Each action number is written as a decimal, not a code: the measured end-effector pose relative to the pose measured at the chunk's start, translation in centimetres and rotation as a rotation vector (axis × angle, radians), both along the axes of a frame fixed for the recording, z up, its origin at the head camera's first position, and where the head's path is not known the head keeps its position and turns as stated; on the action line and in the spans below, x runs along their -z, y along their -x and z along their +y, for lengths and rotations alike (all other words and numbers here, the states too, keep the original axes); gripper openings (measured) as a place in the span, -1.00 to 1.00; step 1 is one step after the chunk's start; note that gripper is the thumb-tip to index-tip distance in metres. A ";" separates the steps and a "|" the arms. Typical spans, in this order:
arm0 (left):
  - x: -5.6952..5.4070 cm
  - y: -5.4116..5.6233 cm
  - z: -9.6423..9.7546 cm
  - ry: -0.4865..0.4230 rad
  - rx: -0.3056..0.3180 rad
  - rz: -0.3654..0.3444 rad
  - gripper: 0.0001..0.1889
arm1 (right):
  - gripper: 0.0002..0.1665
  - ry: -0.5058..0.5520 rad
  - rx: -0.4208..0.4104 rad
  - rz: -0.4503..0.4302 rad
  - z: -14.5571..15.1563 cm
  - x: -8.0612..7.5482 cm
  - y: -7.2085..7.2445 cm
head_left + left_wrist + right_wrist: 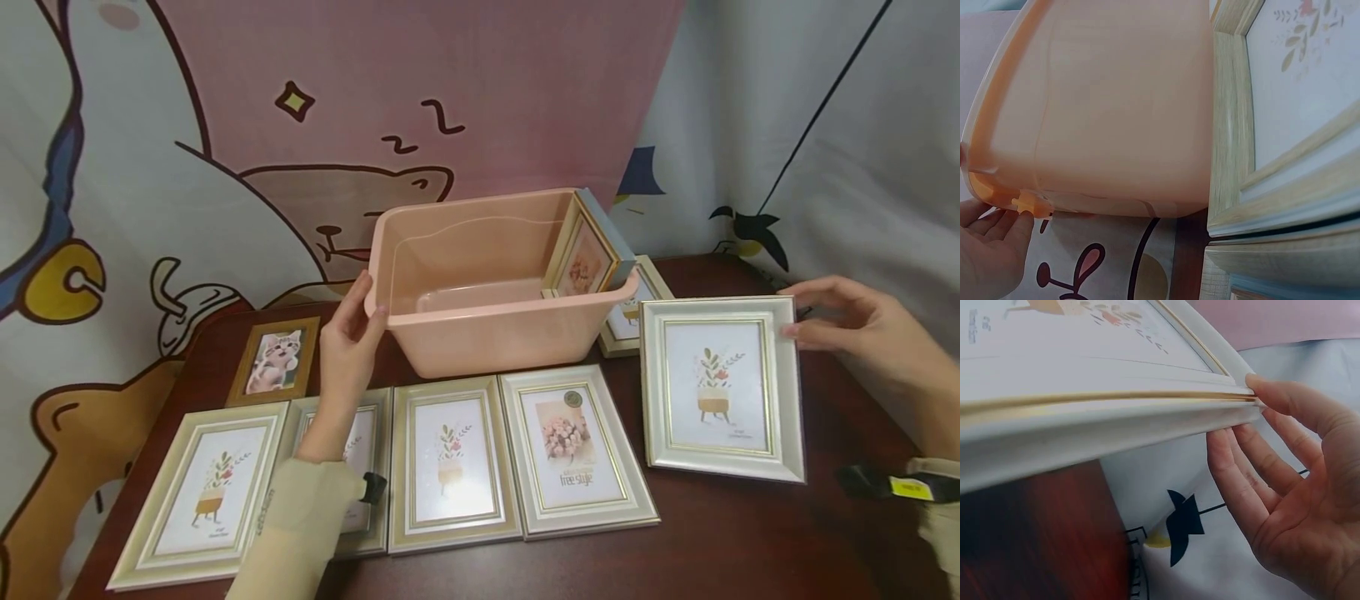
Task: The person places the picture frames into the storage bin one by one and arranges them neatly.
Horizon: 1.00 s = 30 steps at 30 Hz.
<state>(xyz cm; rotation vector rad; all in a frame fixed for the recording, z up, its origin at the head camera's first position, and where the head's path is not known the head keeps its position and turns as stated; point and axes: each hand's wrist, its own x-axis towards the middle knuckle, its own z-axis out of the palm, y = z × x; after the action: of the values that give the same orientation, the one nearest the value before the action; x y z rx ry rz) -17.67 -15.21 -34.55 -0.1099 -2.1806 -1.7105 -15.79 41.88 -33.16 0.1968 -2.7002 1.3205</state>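
In the head view a pink plastic tub [495,343] stands at the middle of the table. My left hand [348,337] grips the rim at its left corner, thumb on the front side; the left wrist view shows the fingers [1019,231] at the tub's end. To the right, my right hand [862,321] pinches a white picture frame [716,383] by its upper right edge, the frame tilted up with its plant print facing me. In the right wrist view the thumb [1291,397] lies on the frame's front and the fingers behind. Inside the tub, a gold-edged picture frame [581,258] stands at the right end.
Several picture frames lie in a row before the tub, among them a free style frame [577,450] and a cream frame [217,492]. A small brown frame [273,362] with a cat photo lies at left. Another frame [622,325] sits partly behind the tub. Printed cloth [525,100] hangs behind.
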 end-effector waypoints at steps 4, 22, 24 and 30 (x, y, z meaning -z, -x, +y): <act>-0.1 0.0 0.0 0.010 0.003 -0.008 -0.46 | -0.43 0.013 -0.003 0.054 0.2 -0.4 -0.1; -0.1 -0.1 0.0 0.012 -0.004 -0.002 -0.47 | -0.42 0.372 0.045 0.250 -0.6 -3.0 -0.5; -0.1 -0.1 0.0 0.017 -0.007 -0.004 -0.46 | -0.42 0.456 0.027 0.271 -0.8 -3.3 -0.4; -0.1 -0.2 -0.1 0.025 -0.007 -0.008 -0.46 | -0.37 0.504 0.008 0.380 -1.6 -4.6 -0.3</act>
<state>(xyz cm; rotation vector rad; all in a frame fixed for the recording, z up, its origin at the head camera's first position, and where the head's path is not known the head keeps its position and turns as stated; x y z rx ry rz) -17.49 -15.27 -34.42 -0.1021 -2.2066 -1.6834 -15.50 40.24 -28.53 0.3389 -1.9919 1.7049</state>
